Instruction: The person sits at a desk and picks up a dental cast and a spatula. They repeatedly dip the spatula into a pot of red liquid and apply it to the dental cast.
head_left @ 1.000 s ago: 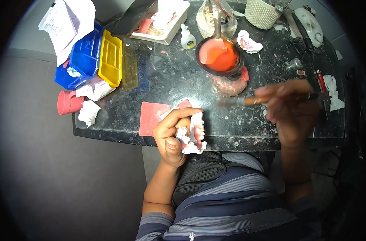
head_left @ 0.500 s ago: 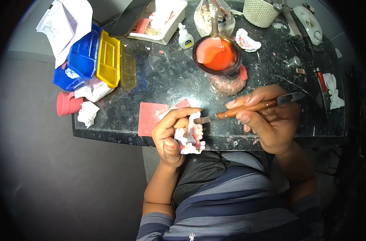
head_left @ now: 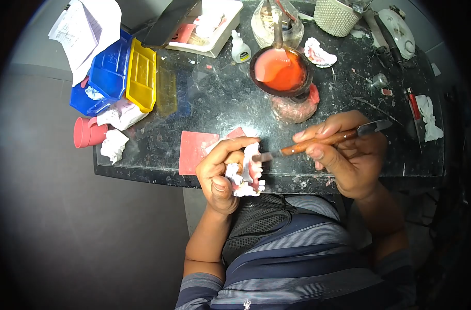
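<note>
My left hand (head_left: 220, 173) wraps a white plaster dental cast (head_left: 247, 173), chalky and lumpy, with pink wax and small tooth shapes along its arch; fingers curl over the top, thumb presses the near side. The cast sits at the table's near edge, 6 o'clock from the wax bowl.

My right hand (head_left: 349, 155) pinches a wax knife (head_left: 323, 140): smooth brown wooden handle, thin metal blade at each end. Thumb and forefinger close narrowly on the handle; the left tip meets the cast's upper edge.

At 12 o'clock, a round dark bowl (head_left: 280, 71) holds glossy orange-red molten wax over a wax-crusted base. At 9 o'clock of the cast lies a flat pink wax sheet (head_left: 196, 151). At 10 o'clock stand blue and yellow plastic trays (head_left: 124, 72), with printed paper (head_left: 85, 28) above; its writing is unreadable. The table (head_left: 220, 103) is black speckled stone.
</note>
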